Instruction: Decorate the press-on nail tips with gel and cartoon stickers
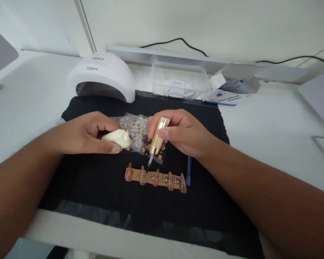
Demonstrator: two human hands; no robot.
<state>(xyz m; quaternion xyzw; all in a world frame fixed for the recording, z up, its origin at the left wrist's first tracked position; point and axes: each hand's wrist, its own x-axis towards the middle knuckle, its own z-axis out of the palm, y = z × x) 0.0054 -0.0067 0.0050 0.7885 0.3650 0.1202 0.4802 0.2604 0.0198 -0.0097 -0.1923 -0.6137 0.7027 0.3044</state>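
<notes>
My left hand (88, 133) is closed around a small cream polish bottle (118, 138), tipped on its side with its open neck pointing right. My right hand (178, 131) pinches the gold brush cap (158, 136), and its thin brush tip hangs just above a wooden strip (154, 177) that carries several pink false nails. The strip lies on a black mat (97, 180). Behind the brush, clear sheets of nail stickers (136, 126) lie on the mat between my two hands.
A white nail lamp (102, 75) stands at the mat's back left. A clear plastic box (178, 81) and a white-and-blue carton (226, 91) sit behind. A purple tool (189, 169) lies right of the strip. White table surrounds the mat.
</notes>
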